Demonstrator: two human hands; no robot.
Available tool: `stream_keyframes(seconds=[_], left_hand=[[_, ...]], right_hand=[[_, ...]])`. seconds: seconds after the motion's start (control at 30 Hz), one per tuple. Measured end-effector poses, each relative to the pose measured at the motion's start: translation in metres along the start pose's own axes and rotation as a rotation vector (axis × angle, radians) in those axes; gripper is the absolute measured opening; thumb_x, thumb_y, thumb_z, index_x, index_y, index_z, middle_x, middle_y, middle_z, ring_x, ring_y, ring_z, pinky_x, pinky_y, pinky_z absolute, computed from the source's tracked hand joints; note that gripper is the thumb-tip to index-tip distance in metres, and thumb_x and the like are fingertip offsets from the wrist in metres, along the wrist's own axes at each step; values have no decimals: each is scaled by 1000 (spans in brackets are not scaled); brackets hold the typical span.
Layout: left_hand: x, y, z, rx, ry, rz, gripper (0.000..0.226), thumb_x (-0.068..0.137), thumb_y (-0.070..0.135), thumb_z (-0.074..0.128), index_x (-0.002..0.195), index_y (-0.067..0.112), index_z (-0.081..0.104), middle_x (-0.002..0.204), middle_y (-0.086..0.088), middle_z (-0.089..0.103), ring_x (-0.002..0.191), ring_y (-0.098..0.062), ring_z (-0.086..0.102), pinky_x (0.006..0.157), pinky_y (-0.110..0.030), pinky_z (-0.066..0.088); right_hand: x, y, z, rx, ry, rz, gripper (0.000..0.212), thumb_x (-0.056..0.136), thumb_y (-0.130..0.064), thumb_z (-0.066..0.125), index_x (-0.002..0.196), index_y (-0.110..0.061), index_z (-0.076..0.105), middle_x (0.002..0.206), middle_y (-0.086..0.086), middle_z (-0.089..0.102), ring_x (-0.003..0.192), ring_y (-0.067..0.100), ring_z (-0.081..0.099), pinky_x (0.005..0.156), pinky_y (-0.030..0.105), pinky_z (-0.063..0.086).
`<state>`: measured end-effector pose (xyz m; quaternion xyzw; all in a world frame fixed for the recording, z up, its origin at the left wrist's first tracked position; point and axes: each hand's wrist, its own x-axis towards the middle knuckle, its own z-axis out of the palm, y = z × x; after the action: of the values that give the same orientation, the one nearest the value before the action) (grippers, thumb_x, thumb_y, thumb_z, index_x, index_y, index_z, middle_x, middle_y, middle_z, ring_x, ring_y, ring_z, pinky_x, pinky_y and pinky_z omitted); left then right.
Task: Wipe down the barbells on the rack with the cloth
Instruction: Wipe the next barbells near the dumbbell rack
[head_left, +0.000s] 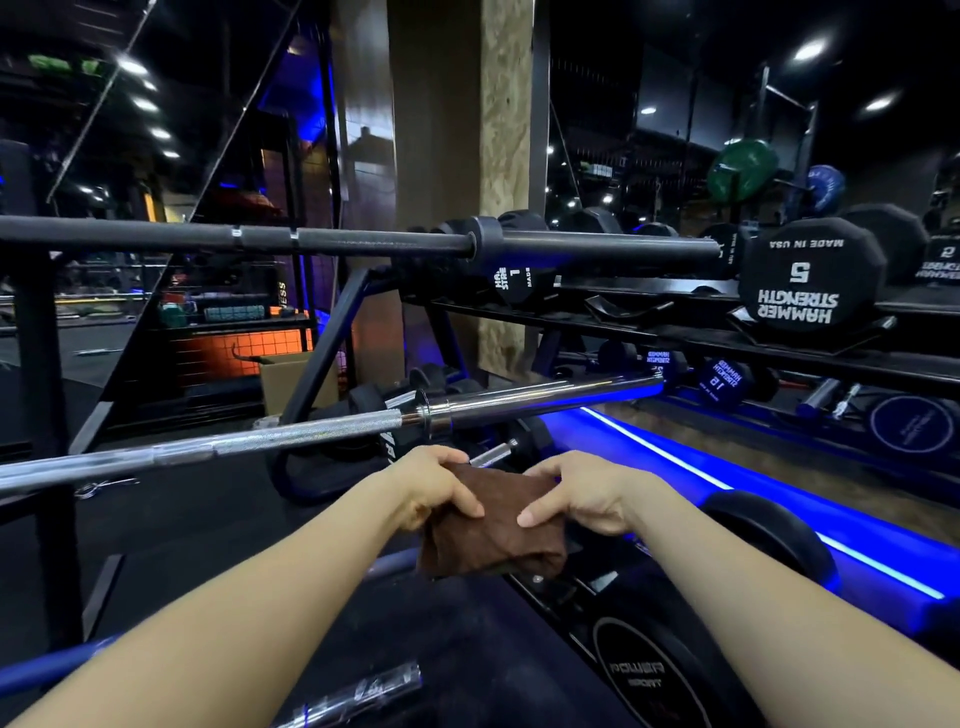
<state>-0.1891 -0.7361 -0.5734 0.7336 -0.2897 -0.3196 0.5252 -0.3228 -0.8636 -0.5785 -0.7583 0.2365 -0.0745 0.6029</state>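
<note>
2 hands, 1 cloth: left hand (434, 486) & right hand (576, 496) both pinch the brown cloth (491, 525), thumbs on top, folded wad held btwn them, below the barbells & apart from them. 2 barbells lie across the rack (36, 332): black barbell (363, 240) on the upper level, chrome barbell (332, 428) on the lower level, nearest the cloth. Dumbbell shelf (779, 332) to the right; the "5" dumbbell (810, 275) sits at its top front edge.

Chrome barbell (291, 436) runs off left edge — black barbell (363, 241) too.
</note>
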Motion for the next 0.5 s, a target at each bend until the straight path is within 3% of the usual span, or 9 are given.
stream_keyframes(seconds=[0.07, 0.17, 0.23, 0.3, 0.37, 0.4, 0.47, 0.5], left_hand=[[5, 5, -1, 211, 28, 67, 62, 62, -15, 77, 115, 12, 59, 95, -7, 60, 85, -21, 59, 75, -31, 52], [15, 8, 3, 574, 133, 137, 46, 57, 15, 89, 93, 23, 62, 105, -4, 60, 95, -20, 57, 84, -30, 49], [13, 13, 8, 886, 274, 191, 42, 56, 36, 88, 81, 31, 55, 113, -1, 44, 112, -23, 42, 93, -34, 41], [17, 19, 13, 978, 308, 314, 43, 59, 37, 85, 72, 25, 46, 101, -1, 41, 104, -23, 45, 83, -29, 41], [27, 24, 17, 696, 226, 340, 45, 67, 20, 81, 67, 19, 36, 79, -4, 51, 71, -21, 55, 56, -24, 41], [33, 26, 18, 519, 205, 303, 45, 69, 13, 78, 67, 18, 34, 69, -5, 51, 57, -19, 51, 46, -22, 38], [44, 31, 19, 239, 222, 241, 42, 72, 4, 75, 70, 16, 34, 63, -6, 50, 51, -17, 46, 46, -23, 36], [49, 32, 21, 121, 220, 233, 41, 73, 1, 74, 72, 15, 36, 65, -7, 51, 53, -17, 47, 48, -24, 38]], right_hand=[[4, -4, -6, -235, 55, -27, 37, 68, 15, 74, 103, 5, 65, 77, 8, 63, 67, 15, 60, 64, 22, 53], [14, -11, -14, -455, 168, -80, 29, 64, 7, 80, 74, -15, 63, 72, 2, 59, 65, 13, 55, 55, 18, 45], [23, -17, -18, -530, 255, -150, 35, 64, 7, 78, 69, -23, 60, 82, 3, 57, 73, 15, 54, 54, 18, 42], [32, -21, -22, -552, 393, -275, 35, 66, 4, 76, 84, -23, 64, 99, 5, 51, 84, 18, 55, 64, 21, 44], [39, -25, -27, -525, 605, -342, 43, 71, -4, 76, 107, -19, 57, 109, 2, 35, 94, 22, 54, 80, 28, 45], [42, -27, -29, -520, 718, -339, 43, 75, -9, 76, 108, -18, 51, 109, 0, 31, 94, 23, 51, 81, 31, 44], [48, -30, -34, -482, 841, -309, 33, 81, -20, 74, 99, -18, 46, 108, 1, 36, 91, 26, 48, 76, 32, 40], [54, -30, -35, -439, 819, -299, 27, 83, -26, 72, 97, -19, 50, 109, 3, 44, 93, 27, 51, 77, 32, 41]])
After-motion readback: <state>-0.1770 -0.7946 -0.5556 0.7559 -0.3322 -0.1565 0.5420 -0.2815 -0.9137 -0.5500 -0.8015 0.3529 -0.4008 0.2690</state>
